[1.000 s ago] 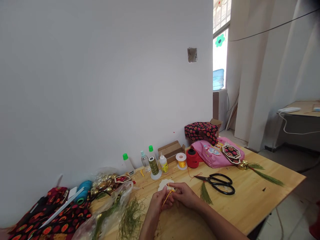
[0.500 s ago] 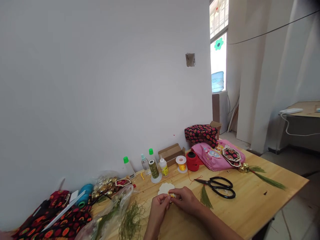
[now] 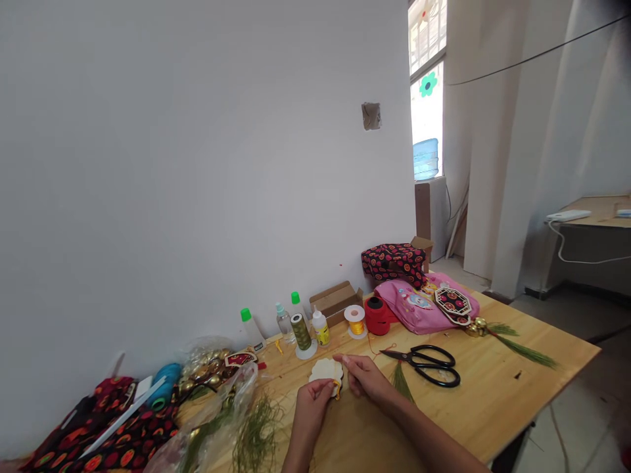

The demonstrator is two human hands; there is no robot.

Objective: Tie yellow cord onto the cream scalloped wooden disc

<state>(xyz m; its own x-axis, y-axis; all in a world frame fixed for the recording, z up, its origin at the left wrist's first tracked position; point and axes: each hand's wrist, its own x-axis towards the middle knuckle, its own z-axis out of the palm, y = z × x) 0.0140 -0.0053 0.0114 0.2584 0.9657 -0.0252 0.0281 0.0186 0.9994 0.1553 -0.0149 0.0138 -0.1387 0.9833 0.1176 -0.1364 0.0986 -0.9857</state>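
Observation:
My left hand (image 3: 311,402) and my right hand (image 3: 363,377) meet over the wooden table (image 3: 493,394), near its front. Between them is a small scalloped, cream-coloured piece (image 3: 325,368) with a yellow cord (image 3: 337,389) hanging from it. The left hand's fingers are curled under the piece and grip it. The right hand pinches at the piece's right edge where the cord starts. Black scissors (image 3: 430,364) lie a little to the right of the right hand, with a green tassel (image 3: 401,388) between them.
Along the wall stand small bottles (image 3: 284,320), an olive thread cone (image 3: 300,332), a yellow spool (image 3: 355,319), a red spool (image 3: 377,314) and a cardboard box (image 3: 335,300). Patterned fabric (image 3: 98,427) and a bag of gold bells (image 3: 207,374) lie left; pink cloth (image 3: 419,302) far right.
The yellow cord, stretched between my hands a second ago, has been drawn short. Both hands now sit closer on the scalloped piece. The view has shifted slightly.

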